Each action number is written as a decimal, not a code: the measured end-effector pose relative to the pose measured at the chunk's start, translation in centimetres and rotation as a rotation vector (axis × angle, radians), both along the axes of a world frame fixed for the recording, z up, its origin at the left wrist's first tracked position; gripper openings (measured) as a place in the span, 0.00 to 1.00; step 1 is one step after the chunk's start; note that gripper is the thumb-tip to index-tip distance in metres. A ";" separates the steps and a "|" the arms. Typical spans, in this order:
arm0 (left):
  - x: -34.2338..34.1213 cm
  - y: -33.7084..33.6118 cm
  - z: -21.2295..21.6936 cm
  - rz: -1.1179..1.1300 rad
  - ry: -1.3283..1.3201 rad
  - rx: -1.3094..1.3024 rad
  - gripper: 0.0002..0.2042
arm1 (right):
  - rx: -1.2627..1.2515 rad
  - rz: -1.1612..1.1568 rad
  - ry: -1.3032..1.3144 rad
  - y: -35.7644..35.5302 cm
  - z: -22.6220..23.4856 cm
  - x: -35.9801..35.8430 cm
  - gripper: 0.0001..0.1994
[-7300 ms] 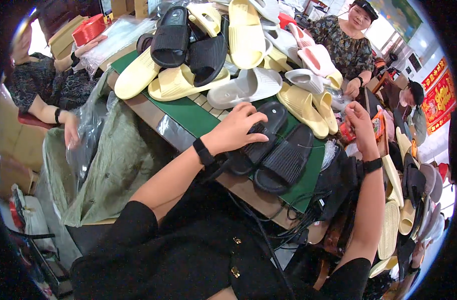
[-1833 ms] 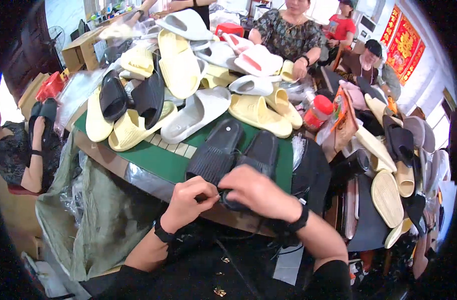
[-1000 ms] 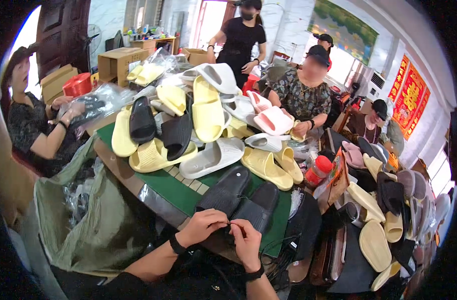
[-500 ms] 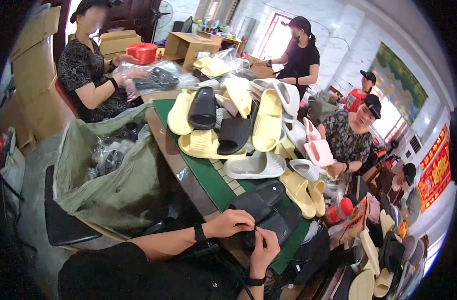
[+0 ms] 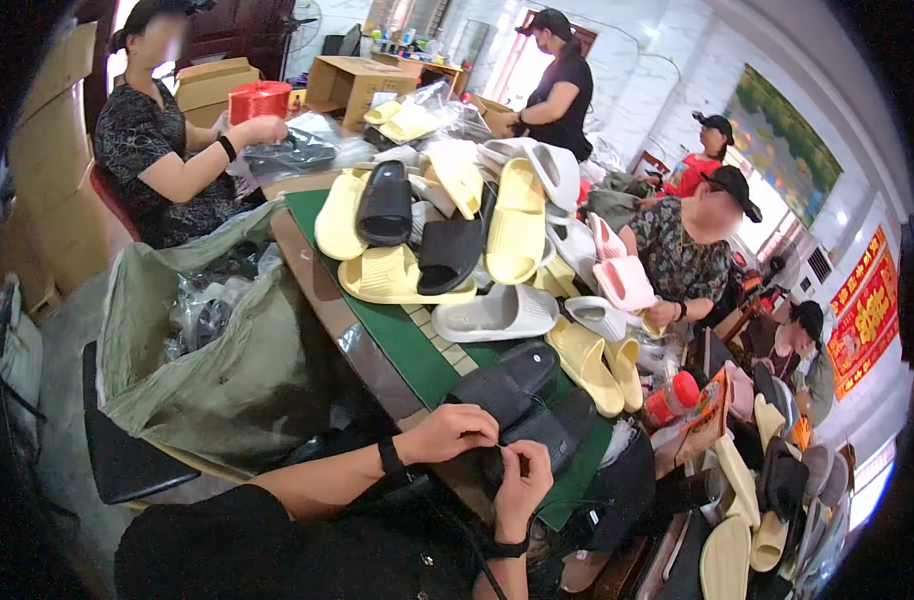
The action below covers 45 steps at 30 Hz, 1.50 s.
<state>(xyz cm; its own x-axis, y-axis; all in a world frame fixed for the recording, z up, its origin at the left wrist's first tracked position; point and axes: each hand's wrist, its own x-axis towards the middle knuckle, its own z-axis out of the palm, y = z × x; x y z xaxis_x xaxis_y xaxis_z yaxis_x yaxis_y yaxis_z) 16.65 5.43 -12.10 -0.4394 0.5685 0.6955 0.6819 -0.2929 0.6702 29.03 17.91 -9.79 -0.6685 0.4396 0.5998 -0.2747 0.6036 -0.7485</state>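
Note:
At the near edge of the table, my left hand (image 5: pixel 447 433) is closed in a pinch, its fingertips beside a pair of black slippers. Close by on the right, my right hand (image 5: pixel 524 478) is also pinched, thumb against fingers. Whatever the fingertips hold, if anything, is too small and dark to make out. One black slipper (image 5: pixel 505 378) lies just beyond my left hand. The other black slipper (image 5: pixel 555 425) lies beyond my right hand, on the green table mat (image 5: pixel 402 362). Both of my wrists wear black bands.
Yellow, grey, black and pink slippers (image 5: pixel 517 235) are heaped across the table. A large green sack (image 5: pixel 227 385) of bagged items stands left. More slippers (image 5: pixel 727 550) crowd the lower right, near a red-lidded jar (image 5: pixel 672 398). Several co-workers are around the table.
My view has shifted slightly, so the table sits further left. My two hands' fingertips have drawn a little apart. The co-worker at the left has brought their hands together over a plastic bag.

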 end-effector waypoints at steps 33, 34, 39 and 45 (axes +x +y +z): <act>-0.4 -0.2 0.8 -0.053 -0.022 -0.083 0.05 | 0.055 0.032 -0.045 -0.4 0.5 0.1 0.07; -0.3 -0.2 0.9 -0.056 -0.022 -0.087 0.05 | 0.051 0.029 -0.046 -0.4 0.5 0.1 0.07; -0.5 -0.4 1.2 -0.058 -0.028 -0.091 0.05 | 0.066 0.048 -0.053 -0.4 0.5 -0.1 0.07; -0.6 -0.1 0.6 -0.088 -0.092 -0.097 0.03 | 0.080 0.029 -0.065 -0.1 0.3 0.0 0.06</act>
<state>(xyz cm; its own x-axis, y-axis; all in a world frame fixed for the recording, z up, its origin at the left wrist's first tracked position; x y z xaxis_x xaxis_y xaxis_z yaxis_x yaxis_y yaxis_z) 16.06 5.35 -11.46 -0.4445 0.6703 0.5943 0.5908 -0.2793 0.7569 29.03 17.76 -9.51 -0.7191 0.3717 0.5871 -0.2454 0.6545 -0.7151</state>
